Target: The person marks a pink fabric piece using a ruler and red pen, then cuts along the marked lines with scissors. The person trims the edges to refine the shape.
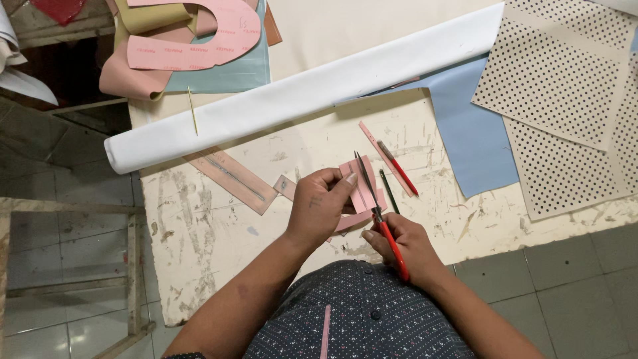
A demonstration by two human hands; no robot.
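My left hand (319,203) pinches a small pink piece of sheet material (357,186) above the near edge of a scratched, paint-stained worktable (212,233). My right hand (405,249) grips red-handled scissors (379,213), whose blades point away from me and lie along the pink piece's right side. A narrow pink strip (325,332) rests on my lap.
A white roll (312,90) crosses the table diagonally. Behind it lie pink and teal cut shapes (193,40). Light blue sheet (475,133) and dotted cream sheets (558,100) are at right. Pink strips (229,176), a red pen (399,169) and a green pencil (390,193) lie near my hands.
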